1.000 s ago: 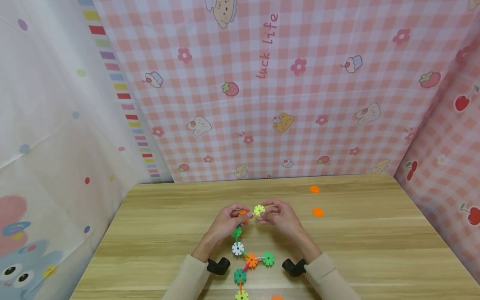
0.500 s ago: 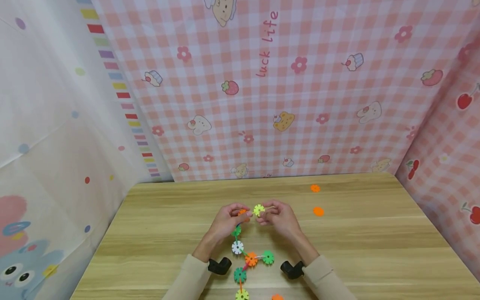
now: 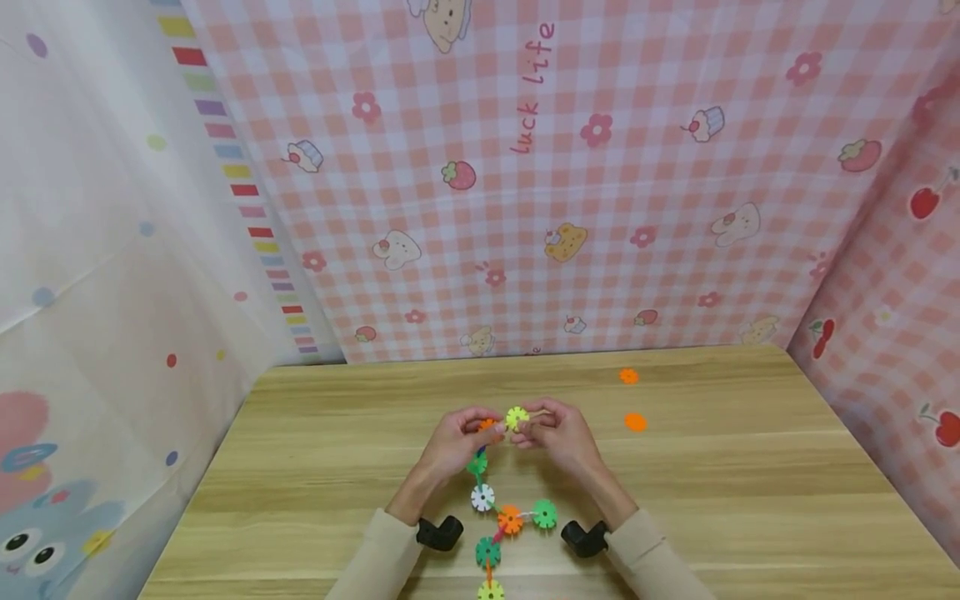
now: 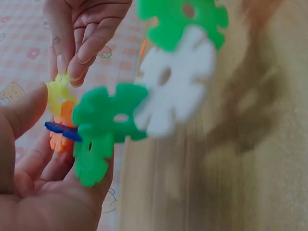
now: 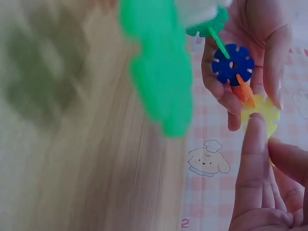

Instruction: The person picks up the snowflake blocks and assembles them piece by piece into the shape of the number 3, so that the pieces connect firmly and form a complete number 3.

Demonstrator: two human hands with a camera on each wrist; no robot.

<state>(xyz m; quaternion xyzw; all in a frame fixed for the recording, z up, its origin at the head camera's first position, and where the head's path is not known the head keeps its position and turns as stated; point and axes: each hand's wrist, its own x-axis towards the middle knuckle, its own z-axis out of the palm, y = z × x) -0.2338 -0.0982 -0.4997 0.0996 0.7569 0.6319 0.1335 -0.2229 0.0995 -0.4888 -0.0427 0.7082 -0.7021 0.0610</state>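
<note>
Both hands meet over the middle of the table. My left hand (image 3: 453, 446) pinches an orange notched snowflake disc (image 3: 487, 426) at the upper end of a chain of linked discs. Between thumb and fingers, my right hand (image 3: 558, 433) holds a yellow snowflake disc (image 3: 517, 418), whose edge meets the orange one in the left wrist view. A blue disc (image 5: 233, 65) joins the orange disc to a green disc (image 4: 91, 161). Further down the chain come a white disc (image 3: 482, 498), another orange disc (image 3: 510, 520), a side green disc (image 3: 544, 514) and a dark green disc (image 3: 487, 552).
Two loose orange discs (image 3: 635, 422) lie on the wooden table (image 3: 712, 500) to the right of my hands. The chain's lower yellow disc (image 3: 491, 591) is near the bottom of the head view. Behind the table hangs a pink checked cloth (image 3: 495, 217).
The hanging chain has swung slightly to the right in the head view. The yellow disc has shifted a touch to the left, while both hands stay nearly in place.
</note>
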